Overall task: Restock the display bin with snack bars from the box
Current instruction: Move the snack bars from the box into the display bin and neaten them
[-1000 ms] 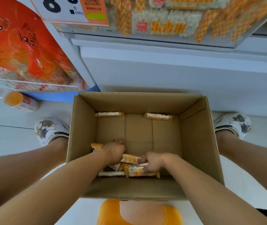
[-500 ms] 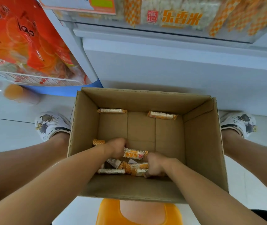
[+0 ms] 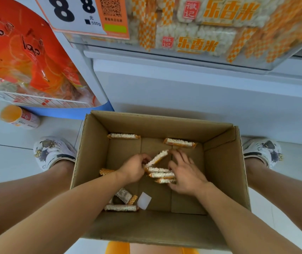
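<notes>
An open cardboard box (image 3: 91, 153) stands on the floor between my feet. Inside, my left hand (image 3: 132, 168) and my right hand (image 3: 185, 176) hold a small bunch of snack bars (image 3: 160, 174) between them, one bar tilted up. My left fingers curl round the bars' left ends; my right fingers curl over their right ends. Loose bars lie at the back left (image 3: 123, 136), back right (image 3: 179, 143) and near the front wall (image 3: 120, 208). The display bin (image 3: 201, 37) full of the same bars hangs above.
A white slip of paper (image 3: 144, 200) lies on the box floor. A bottle of orange drink (image 3: 14, 117) lies on the tiles at left, under a rack of red bags (image 3: 27, 57). A white cabinet face rises behind the box.
Both hands moved from the box's near side toward its middle, carrying a bunch of bars. A few bars and a paper slip stay where the hands were.
</notes>
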